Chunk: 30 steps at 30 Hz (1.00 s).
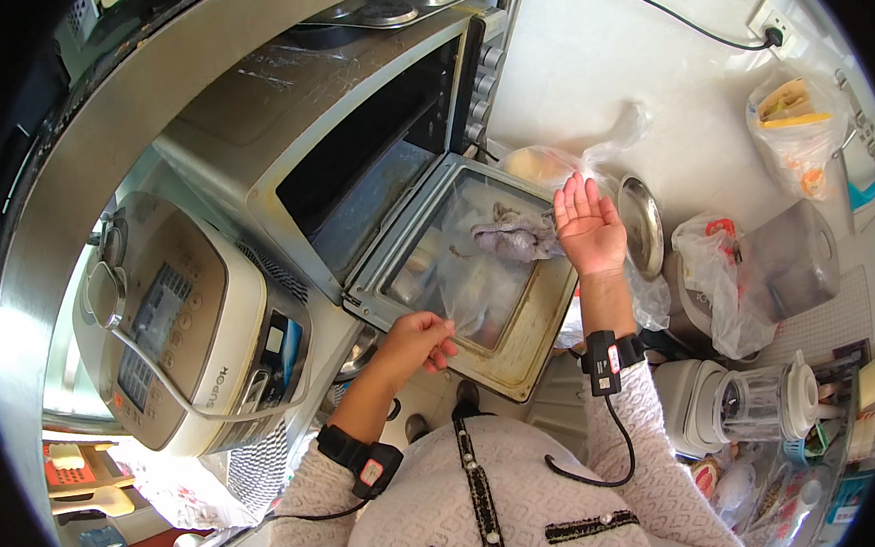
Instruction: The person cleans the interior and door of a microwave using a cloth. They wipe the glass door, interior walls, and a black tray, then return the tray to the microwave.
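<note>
A countertop oven (368, 127) stands before me with its glass door (531, 328) lowered. On the door's glass lies a crumpled greyish cloth (514, 237), beside a thin clear plastic bag (468, 279). My left hand (419, 342) is over the door's near left edge, fingers curled with the tips together; the bag's lower end reaches its fingertips, and it appears pinched there. Palm up and fingers extended, my right hand (591, 223) is at the door's right side, next to the cloth, with nothing in it. Whether its back touches the cloth cannot be told.
Left of the oven is a rice cooker (177, 319) with a ladle (104, 294) on it. Metal trays (391, 9) lie on the oven. To the right are a round metal lid (640, 223), plastic bags (716, 279), a translucent container (786, 260) and a blender (753, 404). A bag hangs on the wall.
</note>
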Available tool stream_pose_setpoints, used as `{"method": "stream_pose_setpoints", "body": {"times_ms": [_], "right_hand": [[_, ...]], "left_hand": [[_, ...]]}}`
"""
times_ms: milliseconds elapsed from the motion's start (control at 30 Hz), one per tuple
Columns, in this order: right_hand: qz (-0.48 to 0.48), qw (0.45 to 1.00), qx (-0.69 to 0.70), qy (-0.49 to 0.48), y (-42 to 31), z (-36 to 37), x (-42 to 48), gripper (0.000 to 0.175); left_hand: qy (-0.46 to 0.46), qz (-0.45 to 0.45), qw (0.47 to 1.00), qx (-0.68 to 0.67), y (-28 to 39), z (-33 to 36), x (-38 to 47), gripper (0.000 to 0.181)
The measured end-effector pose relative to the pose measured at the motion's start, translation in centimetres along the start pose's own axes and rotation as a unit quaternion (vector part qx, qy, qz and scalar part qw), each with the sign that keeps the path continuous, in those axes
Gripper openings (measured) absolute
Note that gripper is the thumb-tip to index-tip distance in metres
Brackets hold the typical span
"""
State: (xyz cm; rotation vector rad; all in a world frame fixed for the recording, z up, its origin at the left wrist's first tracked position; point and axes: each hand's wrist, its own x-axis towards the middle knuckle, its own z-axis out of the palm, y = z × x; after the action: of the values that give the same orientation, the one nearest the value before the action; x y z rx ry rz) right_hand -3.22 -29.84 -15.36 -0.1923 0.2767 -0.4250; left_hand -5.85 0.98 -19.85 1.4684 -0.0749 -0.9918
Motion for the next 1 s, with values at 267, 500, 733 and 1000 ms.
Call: {"method": "stream_pose_setpoints", "body": {"times_ms": [267,500,733,1000], "right_hand": [[-0.224,0.427,-0.855,-0.189,3.0,-2.5,0.9,0.052],[-0.199,0.319,-0.875,-0.305,4.6,-3.2,-0.3,0.051],[-0.188,0.307,-0.810,-0.463,6.5,-3.7,-6.5,0.038],[-0.213,0.216,-0.859,-0.412,7.8,-2.6,0.5,0.035]], "left_hand": [[0.070,0.034,0.996,-0.045,-0.2,-1.4,0.5,0.021],[0.135,0.040,0.984,-0.112,-0.2,-1.8,1.3,0.019],[0.135,0.040,0.983,-0.115,-0.1,-1.8,1.3,0.019],[0.141,0.006,0.983,-0.115,-0.4,-3.1,-0.3,0.026]]}}
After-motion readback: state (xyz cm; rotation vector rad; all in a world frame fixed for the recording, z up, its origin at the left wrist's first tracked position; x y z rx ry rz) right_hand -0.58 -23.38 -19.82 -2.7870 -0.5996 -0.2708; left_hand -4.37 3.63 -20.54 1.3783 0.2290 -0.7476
